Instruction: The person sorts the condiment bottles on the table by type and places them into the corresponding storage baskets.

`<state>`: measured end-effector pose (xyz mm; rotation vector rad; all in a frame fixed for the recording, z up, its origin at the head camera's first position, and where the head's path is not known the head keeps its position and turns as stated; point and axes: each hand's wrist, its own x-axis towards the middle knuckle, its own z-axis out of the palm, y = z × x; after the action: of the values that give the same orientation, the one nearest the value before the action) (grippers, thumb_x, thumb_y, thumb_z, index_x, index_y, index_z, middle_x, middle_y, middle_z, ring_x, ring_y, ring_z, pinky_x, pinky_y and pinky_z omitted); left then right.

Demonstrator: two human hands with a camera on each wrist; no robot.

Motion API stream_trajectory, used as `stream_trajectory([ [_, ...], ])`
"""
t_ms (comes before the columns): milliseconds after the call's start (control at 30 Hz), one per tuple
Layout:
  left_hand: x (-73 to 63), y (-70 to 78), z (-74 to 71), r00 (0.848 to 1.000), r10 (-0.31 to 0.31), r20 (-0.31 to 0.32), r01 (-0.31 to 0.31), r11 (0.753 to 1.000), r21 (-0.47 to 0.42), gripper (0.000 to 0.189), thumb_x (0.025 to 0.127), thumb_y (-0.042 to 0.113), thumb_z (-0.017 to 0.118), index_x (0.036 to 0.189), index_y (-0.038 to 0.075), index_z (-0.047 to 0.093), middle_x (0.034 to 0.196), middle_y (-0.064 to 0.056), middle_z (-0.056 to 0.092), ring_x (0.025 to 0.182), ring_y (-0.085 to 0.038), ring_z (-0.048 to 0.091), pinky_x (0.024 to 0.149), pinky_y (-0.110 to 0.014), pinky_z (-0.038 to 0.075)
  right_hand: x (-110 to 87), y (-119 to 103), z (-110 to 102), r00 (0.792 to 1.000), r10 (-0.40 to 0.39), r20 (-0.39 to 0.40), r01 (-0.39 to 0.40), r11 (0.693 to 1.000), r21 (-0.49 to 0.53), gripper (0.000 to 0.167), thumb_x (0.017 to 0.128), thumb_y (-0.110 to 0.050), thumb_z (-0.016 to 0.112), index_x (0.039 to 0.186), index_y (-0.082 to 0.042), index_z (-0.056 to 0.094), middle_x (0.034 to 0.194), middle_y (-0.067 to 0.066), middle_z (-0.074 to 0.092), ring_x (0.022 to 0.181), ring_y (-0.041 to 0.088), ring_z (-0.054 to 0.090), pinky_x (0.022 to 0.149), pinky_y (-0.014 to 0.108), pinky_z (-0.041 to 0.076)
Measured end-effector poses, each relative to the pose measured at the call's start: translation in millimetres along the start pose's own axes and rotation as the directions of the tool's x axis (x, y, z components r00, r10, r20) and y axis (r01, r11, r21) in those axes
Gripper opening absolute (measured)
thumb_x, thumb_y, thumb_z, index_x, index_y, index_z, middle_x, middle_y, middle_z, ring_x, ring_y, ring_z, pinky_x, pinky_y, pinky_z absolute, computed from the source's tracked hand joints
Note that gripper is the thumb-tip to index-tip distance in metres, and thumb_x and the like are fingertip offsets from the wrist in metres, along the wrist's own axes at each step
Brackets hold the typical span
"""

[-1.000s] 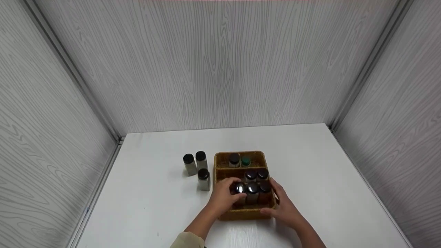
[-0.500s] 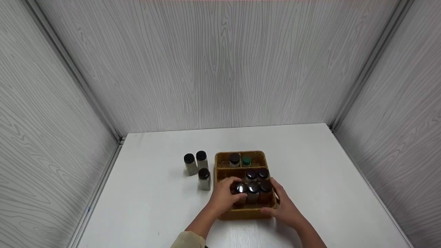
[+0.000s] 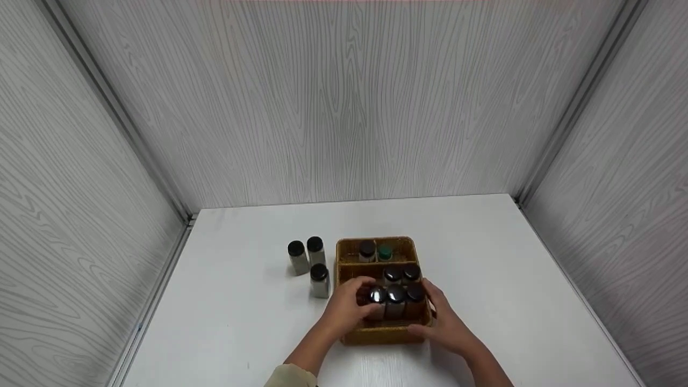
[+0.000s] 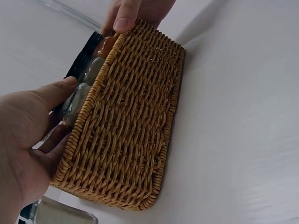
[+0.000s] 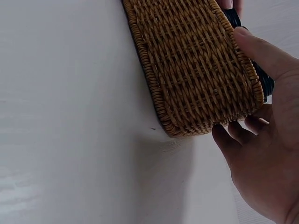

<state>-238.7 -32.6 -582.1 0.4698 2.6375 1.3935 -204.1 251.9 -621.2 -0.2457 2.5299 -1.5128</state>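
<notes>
A divided wicker basket holds several dark-lidded spice jars, set in rows. My left hand reaches over its left side and grips the leftmost jar of the front row, thumb in front and fingers behind. Up close in the left wrist view, this jar stands in line with two others just inside the rim. On the right, my right hand holds the basket's front corner. Its thumb lies on the rim in the right wrist view, and its fingertips press the side wall.
Left of the basket, three black-lidded jars stand upright on the white table. A green-capped jar and a dark-capped jar occupy the basket's back compartments. Grey wood-grain panels enclose the table at the back and sides.
</notes>
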Motion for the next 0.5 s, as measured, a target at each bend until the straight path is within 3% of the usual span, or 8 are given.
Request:
stream_trajectory([
  [300,-5.2,-7.3,-10.6,0.999,0.024,-0.026,-0.025,0.999,-0.021,0.055,0.094,0.036,0.087,0.142,0.022,0.066,0.141,-0.001,0.068,0.135,-0.026,0.065,0.112,-0.052,0.054,0.4,-6.4,-4.1,1.000,0.000,0.028,0.000,1.000,0.006,0.126,0.085,-0.038,0.095,0.176,-0.022,0.010,0.183,0.017,0.009,0.170,0.045,0.010,0.133,0.068,0.023],
  [500,-6.7,-13.7,-23.9,0.994,0.066,-0.092,-0.077,0.989,-0.130,0.052,0.095,0.036,0.086,0.141,0.017,0.067,0.139,-0.009,0.069,0.125,-0.029,0.067,0.106,-0.051,0.059,1.1,-6.2,-5.8,0.999,0.005,0.043,-0.004,1.000,-0.031,0.129,0.085,-0.041,0.094,0.177,-0.022,0.005,0.184,0.017,0.003,0.169,0.048,0.006,0.132,0.068,0.023],
])
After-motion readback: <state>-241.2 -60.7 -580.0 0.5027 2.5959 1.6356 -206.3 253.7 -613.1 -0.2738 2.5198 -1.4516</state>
